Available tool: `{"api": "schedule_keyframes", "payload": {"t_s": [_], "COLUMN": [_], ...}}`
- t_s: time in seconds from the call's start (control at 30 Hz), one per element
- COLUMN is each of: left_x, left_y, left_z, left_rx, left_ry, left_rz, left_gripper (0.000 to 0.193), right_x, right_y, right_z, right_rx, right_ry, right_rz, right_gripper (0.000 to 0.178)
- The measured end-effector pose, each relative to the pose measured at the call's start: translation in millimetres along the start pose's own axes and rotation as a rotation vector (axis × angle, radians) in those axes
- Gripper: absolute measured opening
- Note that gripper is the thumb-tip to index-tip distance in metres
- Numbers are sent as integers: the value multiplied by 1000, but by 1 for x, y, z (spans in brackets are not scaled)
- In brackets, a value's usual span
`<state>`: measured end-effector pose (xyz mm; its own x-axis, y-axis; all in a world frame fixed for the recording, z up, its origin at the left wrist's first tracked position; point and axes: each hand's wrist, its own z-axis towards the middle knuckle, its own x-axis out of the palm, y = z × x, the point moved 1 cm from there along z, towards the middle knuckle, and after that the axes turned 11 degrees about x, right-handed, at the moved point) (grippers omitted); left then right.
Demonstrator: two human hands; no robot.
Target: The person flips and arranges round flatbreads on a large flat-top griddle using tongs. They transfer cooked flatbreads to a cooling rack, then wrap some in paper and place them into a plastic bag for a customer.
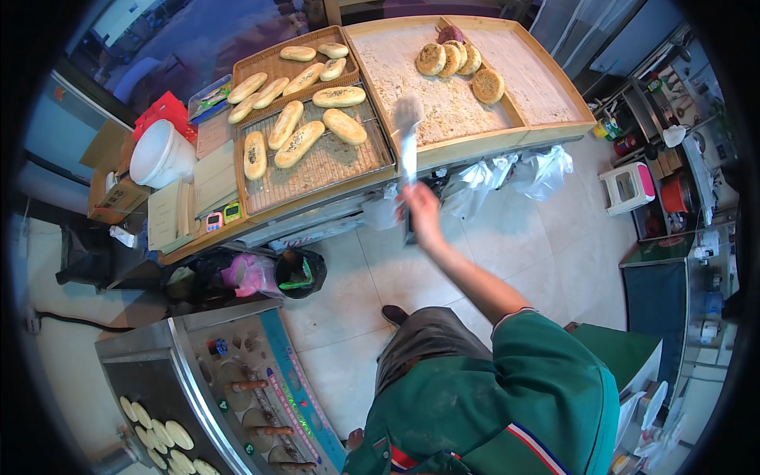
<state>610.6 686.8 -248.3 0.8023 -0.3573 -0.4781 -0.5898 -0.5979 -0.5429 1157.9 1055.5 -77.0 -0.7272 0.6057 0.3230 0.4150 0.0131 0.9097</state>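
Observation:
My right hand (420,212) is closed round the handle of a long silver utensil with a broad head (408,112); motion blur hides its exact kind. The head reaches over the near left part of a shallow wooden tray (388,71), where crumbs lie scattered. Round flatbreads (488,85) rest farther right in that tray, beside a dark reddish item (450,34). To the left, long oval breads (300,144) lie on a wire rack (348,165) and in a wicker tray (265,57). Low by my waist, only a little of my left hand (355,438) shows; its fingers cannot be made out.
A white bucket (162,152), cardboard box (119,194) and two small timers (223,216) are at the counter's left. Plastic bags (542,170) hang from its front. Below stands a black bin (301,273). Pale dough pieces (179,434) lie on a griddle (131,360) at lower left.

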Motion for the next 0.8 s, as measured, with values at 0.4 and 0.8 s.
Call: {"api": "schedule_keyframes", "payload": {"t_s": [0.4, 0.8], "left_x": [-17, -14], "left_y": [-3, -13], "left_z": [-17, -19], "left_rx": [-40, 79], "left_ry": [26, -14], "left_rz": [79, 127], "left_gripper": [34, 38], "right_x": [-178, -199], "right_y": [87, 80], "right_z": [204, 212], "right_rx": [-148, -127], "right_ry": [-465, -477], "right_rz": [402, 295], "right_gripper": [44, 54]}}
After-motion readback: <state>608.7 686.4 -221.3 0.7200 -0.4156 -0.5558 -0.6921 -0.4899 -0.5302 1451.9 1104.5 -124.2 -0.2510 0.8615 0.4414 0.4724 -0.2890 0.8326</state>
